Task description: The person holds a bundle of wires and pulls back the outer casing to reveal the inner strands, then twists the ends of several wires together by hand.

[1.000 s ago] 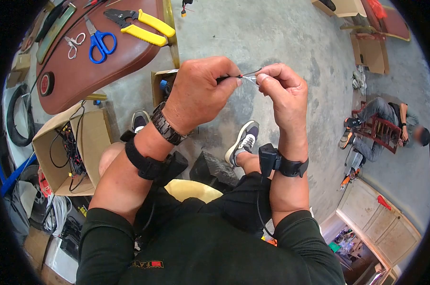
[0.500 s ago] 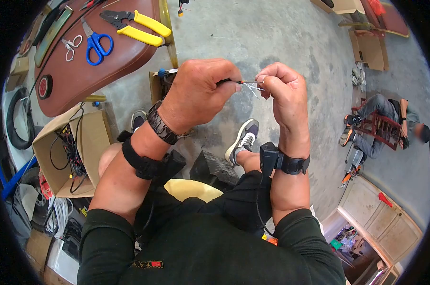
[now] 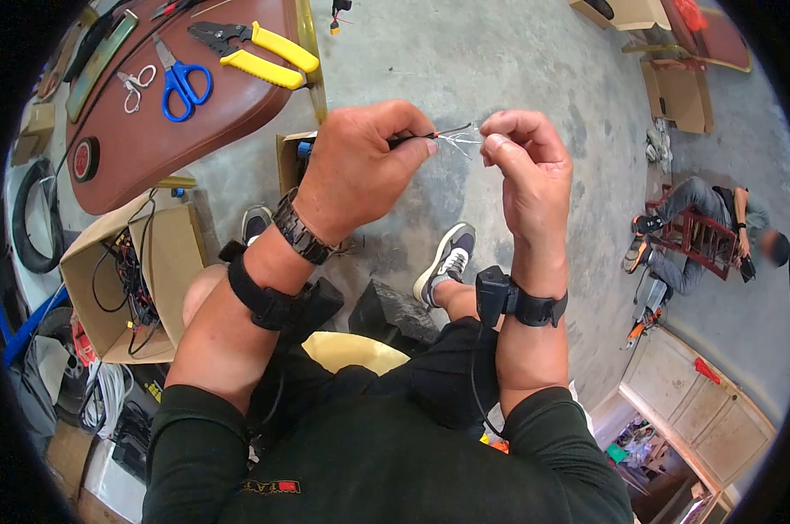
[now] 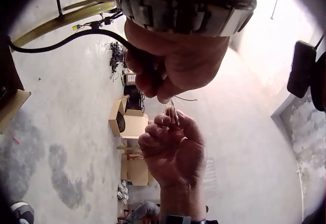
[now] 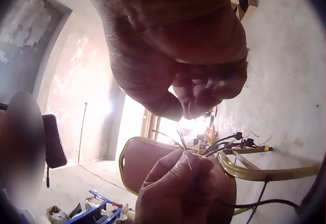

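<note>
My left hand (image 3: 360,175) grips a black cable (image 4: 91,31) near its end, pinching it between thumb and forefinger. Bare silver strands (image 3: 458,140) fan out of the end in several directions, with a thin dark inner wire (image 3: 456,130) beside them. Facing them from the right, my right hand (image 3: 532,179) has its thumb and fingers loosely bent, the fingertips right at the strand tips. In the right wrist view a small gap shows between the right fingertips and the strands (image 5: 181,135). The rest of the cable trails away behind the left hand.
On the brown padded seat (image 3: 194,144) lie yellow-handled wire strippers (image 3: 259,54), blue scissors (image 3: 185,86), small folding scissors (image 3: 134,87) and a black tape roll (image 3: 86,157). A cardboard box (image 3: 163,271) of wires stands below. Another person (image 3: 709,214) sits at right.
The right fingers first pinch at the strands, then draw slightly right, off the tips. The strands are now spread wider. The left hand keeps its hold on the cable.
</note>
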The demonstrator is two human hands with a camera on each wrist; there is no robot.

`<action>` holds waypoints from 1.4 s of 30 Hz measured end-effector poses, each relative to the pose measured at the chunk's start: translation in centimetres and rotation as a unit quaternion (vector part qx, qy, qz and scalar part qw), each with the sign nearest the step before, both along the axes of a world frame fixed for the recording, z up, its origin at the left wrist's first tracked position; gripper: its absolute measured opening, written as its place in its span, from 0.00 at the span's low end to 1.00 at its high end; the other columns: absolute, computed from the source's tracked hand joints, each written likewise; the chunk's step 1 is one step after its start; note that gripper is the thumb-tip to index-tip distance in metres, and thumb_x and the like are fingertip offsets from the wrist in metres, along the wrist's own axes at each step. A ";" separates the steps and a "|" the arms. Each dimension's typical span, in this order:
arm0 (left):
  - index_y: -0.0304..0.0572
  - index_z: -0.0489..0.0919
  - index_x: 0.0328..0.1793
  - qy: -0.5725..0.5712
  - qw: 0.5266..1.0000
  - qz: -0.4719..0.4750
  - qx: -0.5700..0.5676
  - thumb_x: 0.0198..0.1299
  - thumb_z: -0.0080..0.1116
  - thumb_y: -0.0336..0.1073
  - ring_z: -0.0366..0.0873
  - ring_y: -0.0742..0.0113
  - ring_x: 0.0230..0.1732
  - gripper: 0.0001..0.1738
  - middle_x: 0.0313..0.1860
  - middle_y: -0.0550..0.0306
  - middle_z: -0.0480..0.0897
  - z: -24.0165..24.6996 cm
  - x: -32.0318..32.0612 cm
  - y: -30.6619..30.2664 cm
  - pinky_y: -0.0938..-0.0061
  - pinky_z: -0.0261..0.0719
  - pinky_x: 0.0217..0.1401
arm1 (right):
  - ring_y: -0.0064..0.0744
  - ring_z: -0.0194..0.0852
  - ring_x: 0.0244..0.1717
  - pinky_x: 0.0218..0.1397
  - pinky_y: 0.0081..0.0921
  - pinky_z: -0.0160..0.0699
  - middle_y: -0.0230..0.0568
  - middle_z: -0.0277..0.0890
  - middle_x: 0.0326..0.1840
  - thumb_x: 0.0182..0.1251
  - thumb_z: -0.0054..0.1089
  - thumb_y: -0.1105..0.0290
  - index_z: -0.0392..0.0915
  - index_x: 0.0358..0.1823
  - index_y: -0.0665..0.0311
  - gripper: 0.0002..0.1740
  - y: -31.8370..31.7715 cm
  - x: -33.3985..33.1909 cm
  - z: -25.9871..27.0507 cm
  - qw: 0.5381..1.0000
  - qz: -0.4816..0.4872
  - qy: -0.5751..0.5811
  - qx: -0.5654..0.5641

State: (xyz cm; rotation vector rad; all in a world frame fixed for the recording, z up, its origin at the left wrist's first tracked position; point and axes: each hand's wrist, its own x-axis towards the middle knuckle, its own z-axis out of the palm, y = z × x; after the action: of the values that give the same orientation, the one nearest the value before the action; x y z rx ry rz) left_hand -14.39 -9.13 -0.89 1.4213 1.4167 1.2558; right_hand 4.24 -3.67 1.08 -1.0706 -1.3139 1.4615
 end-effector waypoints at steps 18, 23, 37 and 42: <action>0.34 0.83 0.38 0.028 0.998 0.001 0.064 0.55 0.67 0.26 0.76 0.76 0.28 0.06 0.27 0.56 0.83 -0.1 -0.1 0.1 0.78 0.74 0.32 | 0.16 0.69 0.34 0.36 0.16 0.67 0.30 0.78 0.36 0.59 0.65 0.79 0.83 0.33 0.68 0.02 0.0 0.4 -0.2 0.987 0.095 -0.113 0.064; 0.34 0.84 0.43 0.015 0.998 -0.014 0.053 0.58 0.65 0.28 0.78 0.73 0.30 0.07 0.31 0.54 0.85 -0.5 0.2 0.3 0.77 0.76 0.34 | 0.17 0.70 0.33 0.36 0.17 0.68 0.31 0.78 0.36 0.58 0.64 0.81 0.83 0.34 0.67 0.03 -0.1 0.2 -0.3 0.985 0.070 -0.122 0.102; 0.36 0.83 0.39 0.030 0.996 -0.052 0.073 0.56 0.67 0.28 0.80 0.64 0.30 0.06 0.30 0.52 0.83 -0.7 0.0 0.3 0.73 0.77 0.35 | 0.18 0.72 0.35 0.38 0.18 0.72 0.33 0.79 0.38 0.55 0.61 0.84 0.83 0.34 0.66 0.07 0.1 0.0 -0.3 0.979 0.068 -0.124 0.147; 0.36 0.83 0.40 0.045 0.994 -0.052 0.085 0.55 0.67 0.27 0.81 0.62 0.31 0.07 0.31 0.51 0.83 -0.8 0.0 0.4 0.72 0.77 0.35 | 0.18 0.72 0.35 0.39 0.17 0.72 0.34 0.79 0.38 0.53 0.61 0.84 0.82 0.33 0.66 0.07 0.1 0.0 0.1 0.979 0.069 -0.127 0.144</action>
State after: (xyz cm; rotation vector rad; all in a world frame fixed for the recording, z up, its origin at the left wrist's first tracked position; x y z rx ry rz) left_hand -14.37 -8.75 -1.68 1.6647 1.3006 1.2846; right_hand 4.21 -3.60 1.14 -1.0121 -1.7519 1.2117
